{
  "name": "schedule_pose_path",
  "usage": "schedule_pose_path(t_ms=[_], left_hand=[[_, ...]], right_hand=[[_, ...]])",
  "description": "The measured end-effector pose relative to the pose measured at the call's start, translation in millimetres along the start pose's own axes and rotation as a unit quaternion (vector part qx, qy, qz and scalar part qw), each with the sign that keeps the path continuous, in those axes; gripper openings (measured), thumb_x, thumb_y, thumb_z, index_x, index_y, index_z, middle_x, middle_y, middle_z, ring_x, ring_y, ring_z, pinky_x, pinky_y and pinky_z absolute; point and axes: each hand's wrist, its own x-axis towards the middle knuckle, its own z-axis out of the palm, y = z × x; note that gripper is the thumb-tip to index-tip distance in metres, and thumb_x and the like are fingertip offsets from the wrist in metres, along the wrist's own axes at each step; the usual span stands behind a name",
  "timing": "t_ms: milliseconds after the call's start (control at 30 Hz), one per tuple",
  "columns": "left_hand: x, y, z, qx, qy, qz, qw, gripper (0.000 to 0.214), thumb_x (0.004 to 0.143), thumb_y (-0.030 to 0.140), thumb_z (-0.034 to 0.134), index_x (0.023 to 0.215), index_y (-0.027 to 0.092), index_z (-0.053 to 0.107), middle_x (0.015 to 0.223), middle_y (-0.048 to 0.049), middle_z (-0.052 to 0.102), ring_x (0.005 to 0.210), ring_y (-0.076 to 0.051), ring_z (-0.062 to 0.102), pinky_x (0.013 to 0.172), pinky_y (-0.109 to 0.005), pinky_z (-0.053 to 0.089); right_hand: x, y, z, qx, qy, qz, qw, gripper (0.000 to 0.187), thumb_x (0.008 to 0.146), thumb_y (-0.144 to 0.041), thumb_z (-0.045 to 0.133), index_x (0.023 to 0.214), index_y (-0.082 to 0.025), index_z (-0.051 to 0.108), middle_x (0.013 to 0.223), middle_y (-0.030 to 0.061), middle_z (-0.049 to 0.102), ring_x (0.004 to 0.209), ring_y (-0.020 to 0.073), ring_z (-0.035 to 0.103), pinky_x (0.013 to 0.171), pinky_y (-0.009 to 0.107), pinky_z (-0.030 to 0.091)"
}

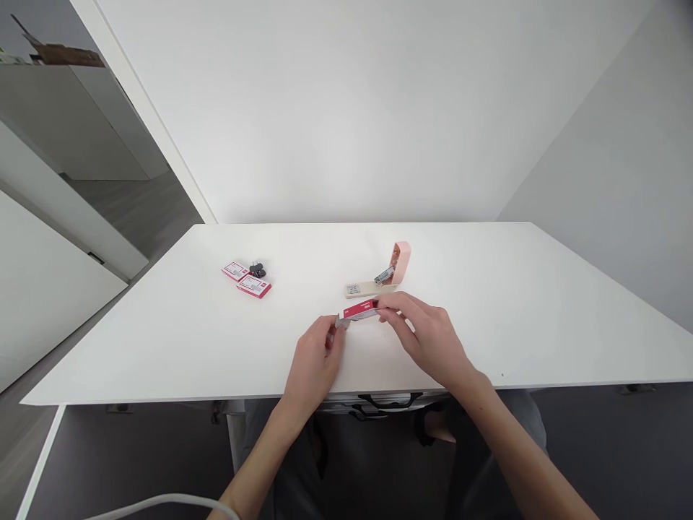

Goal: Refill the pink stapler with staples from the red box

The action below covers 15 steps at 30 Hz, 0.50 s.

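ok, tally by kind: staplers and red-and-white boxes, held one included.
Stapler: 1
Red-and-white boxes: 3 (held box; rear left box; front left box)
Total: 4

Stapler (pixel 401 266) standing open just beyond the hands (pixel 427 336), free tabletop (pixel 541 310) rightward, passage leftward until boxes (pixel 253 287).

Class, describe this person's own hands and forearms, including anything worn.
The bare left hand and bare right hand show no gloves, rings or watches. No sleeves cover the visible forearms. A smooth white cable crosses the left forearm near the bottom edge.
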Motion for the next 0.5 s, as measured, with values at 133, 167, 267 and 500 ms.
schedule_pose_path(t_ms=[133, 167, 267, 500], left_hand=[[4, -2, 1.3, 0.028, 0.047, 0.011, 0.998, 0.020, 0.104, 0.034, 0.049, 0.103, 0.021, 0.064, 0.096, -0.0049, 0.068, 0.078, -0.018, 0.064, 0.072, -0.033, 0.052], [5, -3, 1.3, 0.022, 0.057, -0.001, 0.998, 0.017, 0.102, 0.033, 0.051, 0.107, 0.021, 0.063, 0.097, -0.0045, 0.068, 0.075, -0.017, 0.064, 0.071, -0.033, 0.053], [5, -1, 1.3, -0.009, 0.088, -0.022, 0.996, 0.017, 0.101, 0.031, 0.055, 0.115, 0.022, 0.055, 0.100, -0.0026, 0.066, 0.070, -0.014, 0.064, 0.064, -0.029, 0.053], [-7, 2, 3.1, 0.078, 0.096, 0.079, 0.989, 0.019, 0.105, 0.025, 0.049, 0.110, 0.025, 0.067, 0.102, -0.0029, 0.059, 0.070, -0.011, 0.057, 0.062, -0.026, 0.048]], right_hand=[[-2, 6, 7, 0.065, -0.016, 0.056, 0.996, 0.032, 0.110, -0.045, 0.042, 0.107, -0.027, 0.068, 0.098, 0.0048, 0.078, 0.081, 0.0206, 0.072, 0.072, 0.033, 0.054], [-3, 8, 9, 0.093, -0.010, 0.083, 0.992, 0.030, 0.109, -0.046, 0.045, 0.106, -0.027, 0.067, 0.096, 0.0048, 0.078, 0.080, 0.0212, 0.073, 0.072, 0.033, 0.055], [-7, 13, 13, 0.183, 0.011, 0.160, 0.970, 0.029, 0.105, -0.052, 0.052, 0.103, -0.025, 0.065, 0.091, 0.0048, 0.078, 0.078, 0.0223, 0.074, 0.069, 0.034, 0.057], [-16, 21, 26, 0.319, 0.029, 0.220, 0.922, 0.035, 0.101, -0.057, 0.059, 0.101, -0.022, 0.062, 0.095, 0.0061, 0.076, 0.081, 0.0213, 0.075, 0.068, 0.033, 0.058]])
